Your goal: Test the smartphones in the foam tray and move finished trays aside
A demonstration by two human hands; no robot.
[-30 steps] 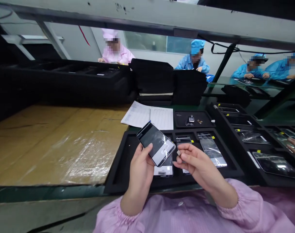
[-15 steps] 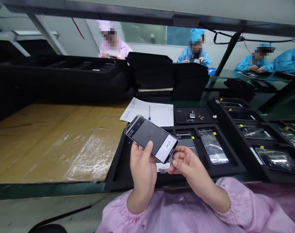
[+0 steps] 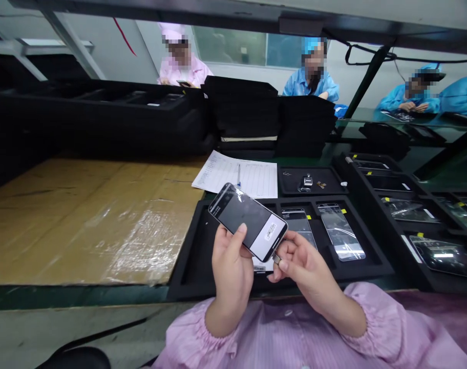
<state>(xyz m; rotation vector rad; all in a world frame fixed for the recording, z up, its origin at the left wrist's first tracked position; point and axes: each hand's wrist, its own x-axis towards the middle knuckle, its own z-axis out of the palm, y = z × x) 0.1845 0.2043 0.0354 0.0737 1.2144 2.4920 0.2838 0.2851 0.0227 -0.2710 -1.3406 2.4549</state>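
My left hand [image 3: 233, 261] is closed round a smartphone [image 3: 247, 220], its thumb resting on the lit screen. The phone is tilted, with a white area and a barcode label at its lower end. At that lower edge, my right hand [image 3: 302, 261] pinches a small silver piece that looks like a SIM tray [image 3: 276, 259]; whether it touches the phone I cannot tell. Beneath both hands lies a black foam tray [image 3: 195, 271]. Its compartments hold more phones, among them a lit smartphone [image 3: 341, 231] with a yellow tab at the right. Another is partly hidden by my hands.
Behind the foam tray are a paper form [image 3: 252, 177] with a pen and a small black tray [image 3: 333, 177] of little metal parts. Cardboard [image 3: 103, 220] covers the left side. More phone trays [image 3: 404, 230] stand right. Stacked black trays [image 3: 245, 113] rise behind; co-workers sit beyond.
The view has shifted slightly. The phone and both hands sit a little farther right in the picture, and more of the silver piece shows between my right fingertips.
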